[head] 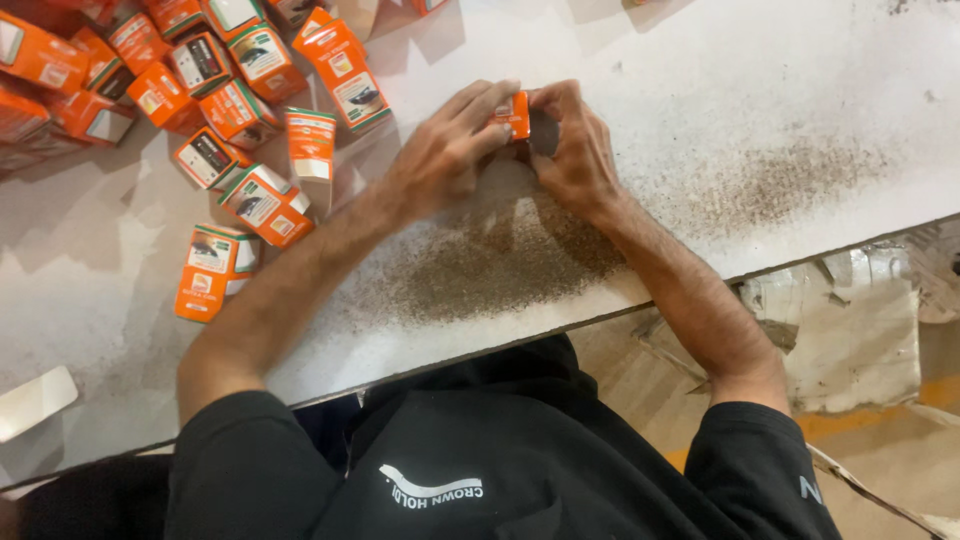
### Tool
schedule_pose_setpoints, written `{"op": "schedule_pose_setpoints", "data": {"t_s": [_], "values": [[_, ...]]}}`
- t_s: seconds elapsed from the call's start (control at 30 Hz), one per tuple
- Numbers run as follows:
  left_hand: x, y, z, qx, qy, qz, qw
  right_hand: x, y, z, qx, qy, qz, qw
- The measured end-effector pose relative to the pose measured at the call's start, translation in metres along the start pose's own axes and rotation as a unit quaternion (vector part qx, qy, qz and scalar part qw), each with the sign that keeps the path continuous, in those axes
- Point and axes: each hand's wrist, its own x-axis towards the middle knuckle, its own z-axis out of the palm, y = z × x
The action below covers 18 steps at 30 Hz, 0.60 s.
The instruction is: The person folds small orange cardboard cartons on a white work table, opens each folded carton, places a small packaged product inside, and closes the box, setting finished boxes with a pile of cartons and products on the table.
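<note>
The head camera looked straight down on a white tabletop where both hands met over one small orange carton. The left hand came in from the lower left, its fingers laid over the top and near side of the carton. The right hand pressed in from the other side, its fingers curled around a dark part at the carton's right end; whether that was an open flap or something going in, the view did not show. Both hands were closed together on the carton, which sat between the fingertips at the upper middle of the tabletop, just at or just above the surface.

Under and in front of the hands lay a wide smear of dark brown powder, and a second, thinner patch spread well apart to the right. To the left, a loose heap of similar orange cartons covered the far corner, some flat, some on edge, with one pair lying apart from the rest nearer the person. A white scrap lay at the near left edge.

The person wore a black short-sleeved shirt. Beyond the right edge of the tabletop, flattened cardboard lay on the floor.
</note>
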Motion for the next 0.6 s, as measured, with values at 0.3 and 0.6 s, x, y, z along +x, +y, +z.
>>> {"op": "schedule_pose_setpoints", "data": {"t_s": [0.3, 0.6], "values": [[-0.019, -0.001, -0.072, 0.516, 0.080, -0.222, 0.823, 0.006, -0.002, 0.004, -0.034, 0.016, -0.045, 0.998], [0.008, 0.000, -0.042, -0.101, 0.081, -0.291, 0.948, -0.001, -0.002, 0.003, 0.023, -0.044, -0.057, 0.997]]}}
